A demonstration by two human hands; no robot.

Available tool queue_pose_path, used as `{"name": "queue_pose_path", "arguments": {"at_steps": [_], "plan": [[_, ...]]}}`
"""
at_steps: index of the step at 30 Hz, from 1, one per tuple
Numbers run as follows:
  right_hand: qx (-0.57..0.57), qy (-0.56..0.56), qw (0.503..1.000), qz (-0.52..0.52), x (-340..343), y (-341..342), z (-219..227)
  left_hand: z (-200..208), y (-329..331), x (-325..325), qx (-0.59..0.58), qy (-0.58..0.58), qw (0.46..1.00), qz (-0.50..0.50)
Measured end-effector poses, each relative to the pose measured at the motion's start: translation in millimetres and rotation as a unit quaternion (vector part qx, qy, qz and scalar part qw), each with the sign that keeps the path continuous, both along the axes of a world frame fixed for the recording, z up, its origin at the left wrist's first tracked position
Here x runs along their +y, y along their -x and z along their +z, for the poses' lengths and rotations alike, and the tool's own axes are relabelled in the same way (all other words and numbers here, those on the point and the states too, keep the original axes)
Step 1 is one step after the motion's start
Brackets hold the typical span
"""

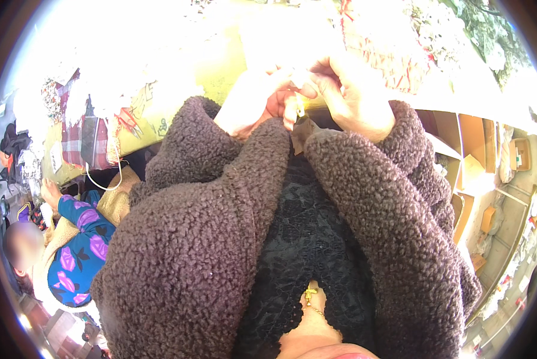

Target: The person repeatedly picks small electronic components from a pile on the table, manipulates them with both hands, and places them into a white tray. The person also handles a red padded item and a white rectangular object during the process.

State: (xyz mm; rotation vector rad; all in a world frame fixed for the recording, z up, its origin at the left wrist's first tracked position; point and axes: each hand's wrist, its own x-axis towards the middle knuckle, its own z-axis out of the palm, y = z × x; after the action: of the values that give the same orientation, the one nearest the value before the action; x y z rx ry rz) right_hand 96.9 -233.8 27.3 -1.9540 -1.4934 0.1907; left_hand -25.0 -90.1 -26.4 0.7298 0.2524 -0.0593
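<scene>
1. Step in hand, our read: close two-handed fingertip work on a small yellow piece (300, 109) — glare washes out the detail, so we can't name the part.
2. Location: the piece sits where the hands meet, out in front of the chest, by the near edge of the yellow-green worktable (220, 75).
3. Grip: left hand (262, 102) has its fingers curled in, tips pinched on the piece. Right hand (355, 99) comes in from the other side, thumb and forefinger bent into a pinch at the same spot; whether its tips bear on the piece we can't tell.
4. Next move, our judgement: calls for a steady left pinch, with small, light adjustments from the right fingertips. Slip risk looks real at that size.
5. Containers, left: plaid bag (90, 140) at the table's edge, white cord (110, 189) looping below it. We can't see inside.
6. Containers, right: open cardboard boxes (473, 137) beside and below the table, plus a smaller carton (520, 154) farther out — contents not readable for us.
7. Nearby: co-worker in a blue floral sleeve (80, 218) at left, well apart from our piece.
</scene>
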Motion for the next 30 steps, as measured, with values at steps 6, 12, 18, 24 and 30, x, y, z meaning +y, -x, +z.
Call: {"name": "queue_pose_path", "arguments": {"at_steps": [6, 12, 18, 24, 30], "plan": [[0.055, 0.110, 0.992, 0.021, 4.8, 2.2, 3.6, 6.9, 0.1, 4.2, 0.029, -0.089, 0.995, -0.018], [-0.025, -0.013, 0.999, 0.045, -1.7, -6.2, 6.1, 13.2, -3.8, 2.1, 0.041, -0.057, 0.997, -0.011], [-0.019, 0.022, 0.998, 0.063, -0.1, -9.4, 3.6, 19.4, -6.3, 2.1, 0.065, -0.110, 0.990, -0.059], [-0.100, -0.176, 0.979, 0.030, -22.0, -23.2, -17.1, 27.6, -21.7, -12.7, 0.060, -0.378, 0.923, 0.036], [0.108, -0.026, 0.993, -0.036, -50.9, -31.7, 12.3, 43.9, -45.1, -44.8, 0.151, -0.196, 0.969, 0.017]]}}
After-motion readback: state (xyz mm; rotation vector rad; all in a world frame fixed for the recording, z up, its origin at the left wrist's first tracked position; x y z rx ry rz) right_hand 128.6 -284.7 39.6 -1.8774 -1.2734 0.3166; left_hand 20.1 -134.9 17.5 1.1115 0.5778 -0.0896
